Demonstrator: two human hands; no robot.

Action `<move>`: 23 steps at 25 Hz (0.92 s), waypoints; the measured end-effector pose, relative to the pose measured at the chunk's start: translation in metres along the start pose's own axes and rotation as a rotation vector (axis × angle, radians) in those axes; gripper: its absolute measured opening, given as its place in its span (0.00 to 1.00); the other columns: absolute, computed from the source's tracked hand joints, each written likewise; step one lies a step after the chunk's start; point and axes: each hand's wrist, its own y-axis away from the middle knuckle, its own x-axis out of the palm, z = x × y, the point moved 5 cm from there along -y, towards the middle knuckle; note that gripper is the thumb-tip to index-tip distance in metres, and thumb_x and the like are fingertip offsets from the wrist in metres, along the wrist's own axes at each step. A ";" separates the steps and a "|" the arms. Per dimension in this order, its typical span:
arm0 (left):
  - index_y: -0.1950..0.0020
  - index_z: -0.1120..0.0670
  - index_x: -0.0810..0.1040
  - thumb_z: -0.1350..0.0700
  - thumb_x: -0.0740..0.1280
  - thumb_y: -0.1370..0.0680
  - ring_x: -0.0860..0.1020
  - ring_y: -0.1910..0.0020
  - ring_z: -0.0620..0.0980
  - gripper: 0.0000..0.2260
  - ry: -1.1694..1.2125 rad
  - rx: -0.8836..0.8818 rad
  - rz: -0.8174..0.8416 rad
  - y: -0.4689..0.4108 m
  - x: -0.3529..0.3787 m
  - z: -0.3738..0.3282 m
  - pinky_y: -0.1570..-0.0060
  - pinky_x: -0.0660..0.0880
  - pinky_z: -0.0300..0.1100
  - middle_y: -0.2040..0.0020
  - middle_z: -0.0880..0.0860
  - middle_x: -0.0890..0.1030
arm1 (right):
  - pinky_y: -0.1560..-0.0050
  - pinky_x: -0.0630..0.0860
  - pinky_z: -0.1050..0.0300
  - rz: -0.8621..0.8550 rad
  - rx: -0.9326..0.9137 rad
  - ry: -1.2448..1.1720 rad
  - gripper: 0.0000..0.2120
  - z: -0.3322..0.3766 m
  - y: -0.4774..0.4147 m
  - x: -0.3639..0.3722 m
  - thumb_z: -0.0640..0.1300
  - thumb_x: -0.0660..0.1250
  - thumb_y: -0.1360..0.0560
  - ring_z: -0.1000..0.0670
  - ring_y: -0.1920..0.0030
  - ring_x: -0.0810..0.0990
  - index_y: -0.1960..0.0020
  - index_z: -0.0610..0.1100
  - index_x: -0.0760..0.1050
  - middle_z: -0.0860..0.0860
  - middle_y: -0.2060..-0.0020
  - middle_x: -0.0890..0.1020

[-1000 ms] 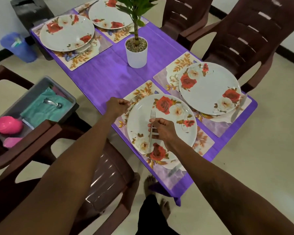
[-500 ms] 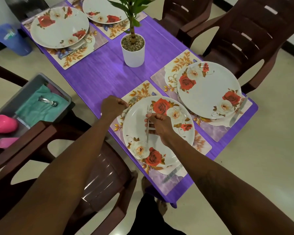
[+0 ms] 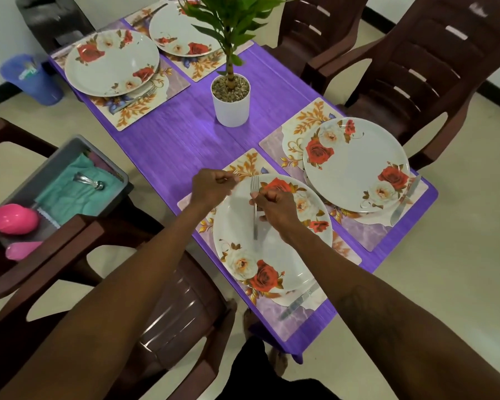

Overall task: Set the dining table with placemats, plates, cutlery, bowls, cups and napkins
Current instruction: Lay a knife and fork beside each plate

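Note:
My right hand [image 3: 274, 206] pinches a steel fork [image 3: 255, 209] over the near rose-patterned plate [image 3: 243, 232], tines pointing away from me. My left hand [image 3: 211, 187] is curled at the plate's far left rim and holds a second fork [image 3: 233, 172], of which only the tip shows. The plate sits on a floral placemat [image 3: 295, 313] with a knife [image 3: 298, 303] at its near edge. A second plate [image 3: 355, 166] with a knife [image 3: 404, 202] lies to the right. Two more plates [image 3: 110, 63] [image 3: 176, 33] sit on mats at the far end.
A white potted plant [image 3: 233, 102] stands mid-table on the purple top [image 3: 179, 140]. On a chair at my left is a grey bin [image 3: 35, 174] with a teal cloth [image 3: 70, 192], spoons [image 3: 88, 180] and pink bowls [image 3: 12, 219]. Brown chairs [image 3: 416, 67] surround the table. A blue bucket [image 3: 29, 79] stands on the floor.
My right hand carried its fork leftward across the near plate toward my left hand. My left hand stayed at the plate's far left rim.

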 end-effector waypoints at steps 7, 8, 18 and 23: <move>0.51 0.60 0.86 0.43 0.76 0.25 0.85 0.61 0.56 0.20 0.551 -0.310 0.206 0.008 0.044 -0.055 0.58 0.84 0.46 0.57 0.62 0.87 | 0.57 0.79 0.52 -0.087 -0.463 0.522 0.10 0.065 -0.030 -0.040 0.46 0.68 0.21 0.50 0.60 0.83 0.45 0.49 0.87 0.49 0.57 0.88; 0.50 0.62 0.86 0.47 0.78 0.25 0.85 0.60 0.57 0.17 0.611 -0.305 0.199 0.005 0.048 -0.059 0.56 0.84 0.47 0.55 0.63 0.86 | 0.58 0.79 0.51 -0.078 -0.530 0.585 0.11 0.069 -0.035 -0.043 0.45 0.67 0.22 0.47 0.59 0.83 0.46 0.48 0.88 0.48 0.57 0.88; 0.53 0.66 0.82 0.70 0.73 0.26 0.84 0.61 0.57 0.04 0.822 -0.430 -0.047 -0.068 0.104 -0.097 0.51 0.84 0.49 0.60 0.61 0.83 | 0.54 0.80 0.49 0.038 -0.693 0.874 0.14 0.097 -0.151 -0.118 0.45 0.65 0.23 0.40 0.49 0.83 0.43 0.49 0.86 0.47 0.50 0.87; 0.56 0.65 0.80 0.71 0.69 0.24 0.84 0.68 0.53 0.03 0.883 -0.500 -0.140 -0.122 0.159 -0.120 0.61 0.84 0.42 0.64 0.59 0.83 | 0.52 0.79 0.47 0.109 -0.759 1.102 0.12 0.107 -0.230 -0.147 0.44 0.65 0.21 0.39 0.46 0.81 0.44 0.47 0.86 0.45 0.49 0.86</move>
